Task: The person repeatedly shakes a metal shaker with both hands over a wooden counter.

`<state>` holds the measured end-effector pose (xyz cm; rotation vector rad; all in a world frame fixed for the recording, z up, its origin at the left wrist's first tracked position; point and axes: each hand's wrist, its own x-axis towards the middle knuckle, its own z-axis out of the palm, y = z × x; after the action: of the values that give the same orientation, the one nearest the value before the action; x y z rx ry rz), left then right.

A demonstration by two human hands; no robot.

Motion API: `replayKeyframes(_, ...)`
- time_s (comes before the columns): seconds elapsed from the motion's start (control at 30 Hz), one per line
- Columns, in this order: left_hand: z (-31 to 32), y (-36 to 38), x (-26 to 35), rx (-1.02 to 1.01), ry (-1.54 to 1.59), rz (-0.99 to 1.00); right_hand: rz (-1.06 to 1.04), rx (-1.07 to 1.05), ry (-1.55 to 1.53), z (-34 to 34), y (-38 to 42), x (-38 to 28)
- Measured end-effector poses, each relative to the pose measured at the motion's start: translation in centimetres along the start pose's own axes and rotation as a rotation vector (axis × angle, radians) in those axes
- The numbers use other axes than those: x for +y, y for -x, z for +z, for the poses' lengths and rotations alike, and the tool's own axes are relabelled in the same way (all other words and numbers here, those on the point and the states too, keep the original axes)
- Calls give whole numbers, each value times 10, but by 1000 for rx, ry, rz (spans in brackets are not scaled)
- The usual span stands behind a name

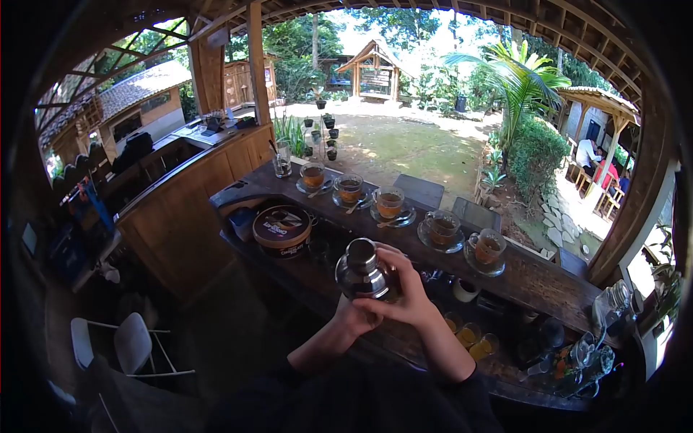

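A shiny metal cocktail shaker (pixel 363 273) is held up in front of me, its rounded shoulder and short cap tilted toward the camera. My right hand (pixel 406 283) wraps its right side, with the thumb across the front. Below it, my left hand (pixel 355 317) is closed around the lower part, whose end is hidden by the fingers. Beyond the shaker, a row of glass cups of amber drink stands on saucers along the raised wooden bar, among them a middle cup (pixel 389 203) and a right-hand cup (pixel 488 246).
A round chocolate tub (pixel 282 229) sits on the lower counter at left. Glasses of yellow-orange liquid (pixel 470 335) stand below the bar, right of my arm. Glass jars (pixel 612 307) are at the far right end. A folding chair (pixel 133 343) stands behind at left.
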<state>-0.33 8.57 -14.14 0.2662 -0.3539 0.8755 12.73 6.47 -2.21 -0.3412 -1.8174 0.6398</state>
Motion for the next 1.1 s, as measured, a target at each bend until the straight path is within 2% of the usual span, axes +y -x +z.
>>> replayKeyframes(0.03, -14, 1, 13, 13, 23, -123, -12, 2, 6, 3, -8, -1)
replayKeyframes(0.1, 22, 1, 9, 122, 259, 142, -378, -148, 104, 14, -29, -23)
replayKeyframes(0.13, 35, 1, 13, -101, -595, 527, -540, -228, 227, 23, -35, -42)
replayKeyframes(0.17, 81, -23, 29, -113, -281, 208, -741, -301, 321, 27, -40, -54)
replayKeyframes(0.23, 93, -32, 61, -179, -371, -122, -842, -348, 304, 36, -43, -71)
replayKeyframes(0.3, 86, -41, 71, -118, -263, -168, -848, -273, 350, 36, -51, -47)
replayKeyframes(0.37, 83, -6, 48, 493, -118, 145, -541, -185, 258, 34, -49, 0)
replayKeyframes(0.43, -8, -13, 78, -46, -125, -215, -108, 13, 218, 25, -43, 22)
replayKeyframes(0.47, 20, -10, 63, 54, -257, -49, -38, -5, 237, 16, -37, 20)
replayKeyframes(0.5, 49, -8, 51, 147, -392, 116, -243, -43, 165, 16, -42, 15)
replayKeyframes(0.53, 43, -2, 53, 60, -269, 93, -374, -131, 170, 20, -43, 0)
replayKeyframes(0.57, 59, -14, 45, 55, -431, 358, -495, -228, 164, 27, -43, -24)
replayKeyframes(0.63, 93, -28, 79, -132, -416, -176, -754, -312, 254, 38, -37, -63)
replayKeyframes(0.67, 103, -32, 76, -236, -512, -129, -755, -309, 254, 37, -37, -67)
replayKeyframes(0.7, 100, -34, 73, -234, -514, -131, -783, -310, 272, 36, -36, -70)
replayKeyframes(0.77, 99, -39, 63, -29, -441, -171, -778, -280, 288, 26, -38, -60)
replayKeyframes(0.8, 104, -29, 31, 125, -327, 158, -675, -247, 325, 20, -38, -44)
replayKeyframes(0.83, 48, 7, 25, 304, -521, 265, -461, -145, 202, 17, -31, -22)
replayKeyframes(0.9, 33, -16, 32, -102, -61, -125, -176, -12, 178, 6, -22, -6)
replayKeyframes(0.93, 49, -10, 18, -21, -188, 15, -285, -62, 139, 5, -18, -12)
replayKeyframes(0.97, 33, -6, 12, -94, 58, 40, -393, -119, 100, 7, -16, -19)
replayKeyframes(1.03, 66, -12, 28, 127, -218, -161, -705, -266, 210, 13, -19, -69)
replayKeyframes(1.1, 102, -21, 18, -268, -477, -128, -833, -385, 247, 11, -8, -114)
